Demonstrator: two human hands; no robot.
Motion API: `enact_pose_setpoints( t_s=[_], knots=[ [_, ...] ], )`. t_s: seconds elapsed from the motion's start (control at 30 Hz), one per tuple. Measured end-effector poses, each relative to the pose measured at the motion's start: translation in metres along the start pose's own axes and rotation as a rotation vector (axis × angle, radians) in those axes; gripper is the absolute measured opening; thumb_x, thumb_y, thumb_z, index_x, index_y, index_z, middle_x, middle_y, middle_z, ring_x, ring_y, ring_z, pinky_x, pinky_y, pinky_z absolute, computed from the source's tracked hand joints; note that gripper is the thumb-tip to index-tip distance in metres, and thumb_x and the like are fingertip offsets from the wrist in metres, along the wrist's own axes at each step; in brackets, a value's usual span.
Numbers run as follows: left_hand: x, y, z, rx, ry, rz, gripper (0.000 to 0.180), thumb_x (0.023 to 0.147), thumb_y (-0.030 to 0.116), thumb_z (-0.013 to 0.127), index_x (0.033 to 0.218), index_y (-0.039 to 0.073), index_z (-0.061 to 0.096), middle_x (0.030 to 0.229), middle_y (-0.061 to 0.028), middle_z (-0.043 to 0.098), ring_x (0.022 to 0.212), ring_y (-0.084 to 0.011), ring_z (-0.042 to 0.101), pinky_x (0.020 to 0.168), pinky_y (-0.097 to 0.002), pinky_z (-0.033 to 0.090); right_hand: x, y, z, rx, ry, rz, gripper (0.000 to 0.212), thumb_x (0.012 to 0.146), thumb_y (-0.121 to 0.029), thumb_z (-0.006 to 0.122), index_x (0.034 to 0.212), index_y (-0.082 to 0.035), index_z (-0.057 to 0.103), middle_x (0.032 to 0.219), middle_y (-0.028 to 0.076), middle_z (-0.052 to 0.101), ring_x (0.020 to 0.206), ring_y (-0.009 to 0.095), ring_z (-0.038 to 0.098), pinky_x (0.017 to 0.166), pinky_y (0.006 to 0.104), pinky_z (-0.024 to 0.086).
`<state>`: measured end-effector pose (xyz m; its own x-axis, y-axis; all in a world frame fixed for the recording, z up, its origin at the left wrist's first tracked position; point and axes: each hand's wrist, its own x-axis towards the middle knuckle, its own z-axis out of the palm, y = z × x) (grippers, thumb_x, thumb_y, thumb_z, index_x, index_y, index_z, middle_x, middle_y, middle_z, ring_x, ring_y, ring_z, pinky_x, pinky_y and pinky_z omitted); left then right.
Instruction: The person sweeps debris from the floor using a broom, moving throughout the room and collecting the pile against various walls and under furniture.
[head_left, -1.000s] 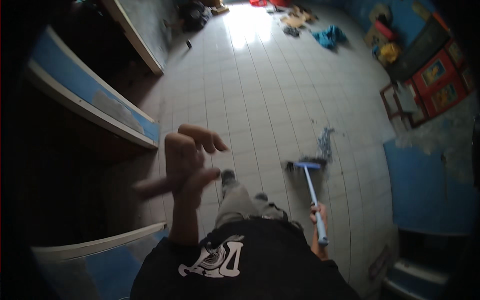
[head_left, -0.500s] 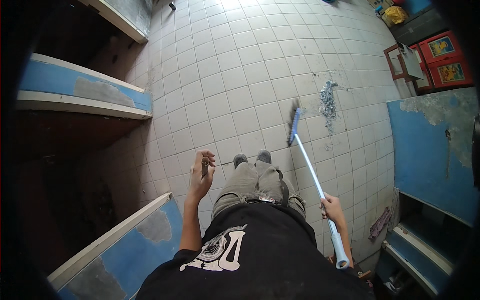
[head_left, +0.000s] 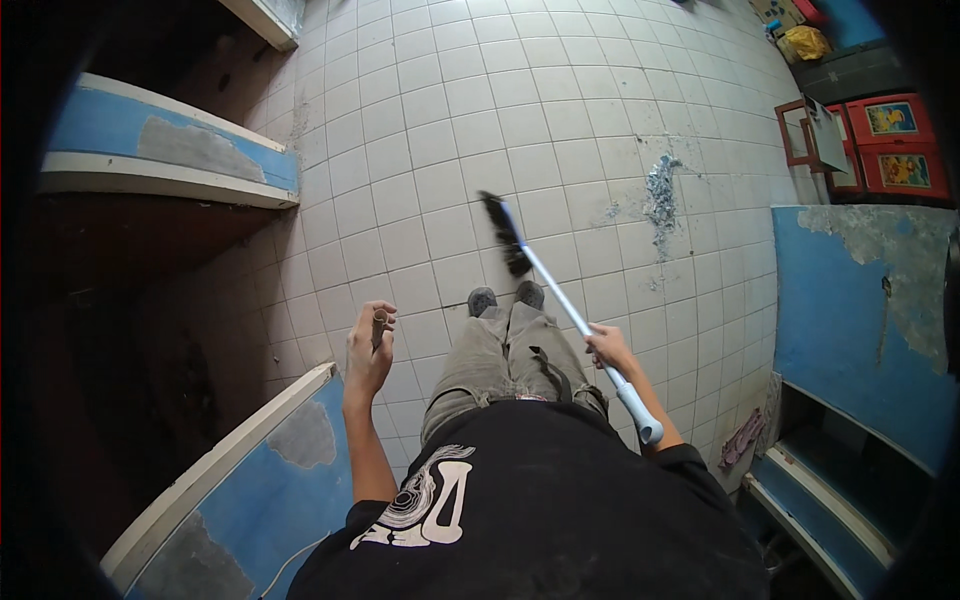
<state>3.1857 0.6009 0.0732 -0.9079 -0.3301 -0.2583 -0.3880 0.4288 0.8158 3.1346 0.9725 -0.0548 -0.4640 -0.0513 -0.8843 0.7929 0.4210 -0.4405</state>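
The right hand (head_left: pixel 607 347) has its grip closed round the pale blue handle of a broom (head_left: pixel 572 318) — fingers wrapped about the shaft a little short of its rounded end, which sticks out behind the grip toward the person's hip. From the grip the handle slants forward and to the left, and the dark bristle head sits out ahead of it, just above the white tiled floor (head_left: pixel 440 130); whether the bristles touch the tiles cannot be told. Two grey shoes (head_left: pixel 506 297) stand just below and beside the bristles, left of the grip. Well ahead and to the right of the grip lies a small heap of greyish debris (head_left: pixel 661 192) on the tiles.

The left hand (head_left: pixel 367 352) is raised on the other side of the legs, its grip closed on a short dark cylinder (head_left: pixel 379 327) held upright — the thumb pressed along it. Just below that hand runs a blue panel with a white edge (head_left: pixel 255 440); further ahead on the left is a blue-faced shelf (head_left: pixel 170 150).
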Motion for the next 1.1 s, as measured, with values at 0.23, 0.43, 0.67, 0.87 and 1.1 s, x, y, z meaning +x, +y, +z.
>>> enact_pose_setpoints(
  t_s=[0.23,0.43,0.67,0.87,1.1],
  knots=[
    [0.014,-0.018,-0.005,-0.090,-0.028,-0.001,0.026,0.064,-0.002,0.034,0.087,0.001,0.046,0.072,-0.0124,0.051,0.066,-0.0194,0.051,0.064,-0.0302,0.043,-0.007,0.023,-0.017,-0.274,0.318,-0.097,0.032,0.073,-0.007,0.046,0.104,-0.002,0.051,0.049,0.004,0.045,0.036,0.012,0.045,0.031,0.0263,0.037],
    [0.029,-0.014,0.001,-0.103,-0.117,0.047,0.025,0.066,-0.002,0.035,0.087,0.002,0.047,0.071,-0.0126,0.052,0.068,-0.0201,0.053,0.065,-0.0306,0.042,-0.081,-0.017,-0.028,-0.075,0.224,-0.047,0.035,0.075,-0.009,0.047,0.109,0.000,0.048,0.052,0.005,0.047,0.036,0.011,0.043,0.033,0.0253,0.037],
    [0.037,-0.016,-0.005,-0.094,-0.102,0.088,0.024,0.066,-0.002,0.036,0.086,0.002,0.047,0.071,-0.0127,0.052,0.069,-0.0214,0.053,0.065,-0.0315,0.042,-0.060,-0.016,0.019,0.086,-0.027,0.014,0.040,0.076,-0.009,0.050,0.114,-0.001,0.043,0.056,0.005,0.048,0.038,0.010,0.042,0.032,0.0226,0.034],
    [0.034,-0.022,-0.013,-0.183,-0.163,0.070,0.024,0.066,-0.004,0.035,0.086,0.000,0.048,0.072,-0.0110,0.052,0.067,-0.0179,0.051,0.065,-0.0292,0.043,-0.011,0.013,0.034,0.029,0.198,0.001,0.037,0.076,-0.009,0.047,0.113,-0.002,0.044,0.054,0.008,0.050,0.036,0.012,0.041,0.031,0.0252,0.035],
    [0.039,-0.010,-0.009,-0.162,-0.265,0.134,0.024,0.065,-0.006,0.036,0.085,-0.001,0.048,0.076,-0.0117,0.052,0.070,-0.0184,0.052,0.066,-0.0298,0.043,0.013,0.018,-0.015,-0.259,0.327,-0.071,0.016,0.075,-0.011,0.043,0.078,0.001,0.054,0.047,0.005,0.046,0.039,0.014,0.048,0.036,0.0284,0.040]
  ],
)
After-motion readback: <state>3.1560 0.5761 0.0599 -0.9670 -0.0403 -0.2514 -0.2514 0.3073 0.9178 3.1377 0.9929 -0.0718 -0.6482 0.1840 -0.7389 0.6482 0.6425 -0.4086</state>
